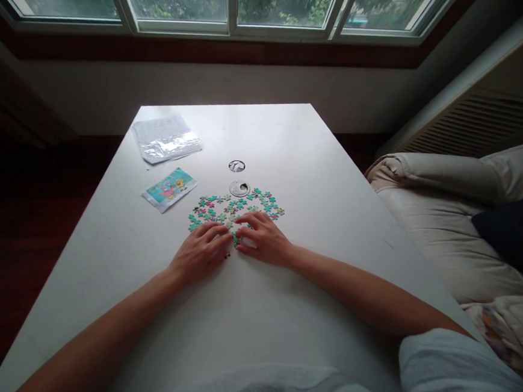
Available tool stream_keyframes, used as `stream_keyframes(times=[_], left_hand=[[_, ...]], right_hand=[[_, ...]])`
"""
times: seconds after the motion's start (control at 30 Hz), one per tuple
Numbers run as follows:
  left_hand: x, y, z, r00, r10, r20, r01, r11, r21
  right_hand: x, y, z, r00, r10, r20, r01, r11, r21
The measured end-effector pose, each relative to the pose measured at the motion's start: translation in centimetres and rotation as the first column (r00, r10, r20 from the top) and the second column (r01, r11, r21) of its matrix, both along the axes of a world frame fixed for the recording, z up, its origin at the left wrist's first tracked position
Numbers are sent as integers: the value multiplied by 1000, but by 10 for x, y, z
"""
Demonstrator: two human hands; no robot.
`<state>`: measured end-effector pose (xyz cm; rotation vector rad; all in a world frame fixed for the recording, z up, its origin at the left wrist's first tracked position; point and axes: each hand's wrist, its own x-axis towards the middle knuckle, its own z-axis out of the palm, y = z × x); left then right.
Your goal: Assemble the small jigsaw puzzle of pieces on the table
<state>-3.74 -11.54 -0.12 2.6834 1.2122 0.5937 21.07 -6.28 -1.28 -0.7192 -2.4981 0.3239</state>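
My left hand (202,247) rests low over the white table at the near edge of a spread of jigsaw puzzle pieces (268,202). Its fingers are bent and somewhat apart, with the thumb mostly hidden. Facing it, my right hand (265,238) has curved, spread fingers; a gap shows between thumb and forefinger. A few green pieces (235,240) lie in the narrow space between the two hands, close to the fingertips. Whether any fingertip presses on a piece is too small to tell. The loose pieces, mostly green with some pink and yellow, form a rough ring beyond my hands.
On the white table (340,274), a colourful picture sheet (170,189) lies left of the pieces. Farther back is a clear plastic bag with papers (166,140). Two round grommets (240,188) sit in the tabletop. A cushioned sofa (431,225) stands at the right; windows are ahead.
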Motion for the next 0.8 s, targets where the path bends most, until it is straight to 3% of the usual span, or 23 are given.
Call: stream_keyframes(times=[0.3,0.53,0.8], left_hand=[[-1,0,-1,1000,-6,3,6,1000,1],[-2,0,-1,1000,-1,13,1,1000,-4],[-2,0,0,1000,3,15,-3,1000,-2]], right_hand=[[4,2,2,999,34,5,-34,999,-1],[4,1,5,990,105,92,-113,990,88],[1,2,7,986,104,130,-119,987,111]])
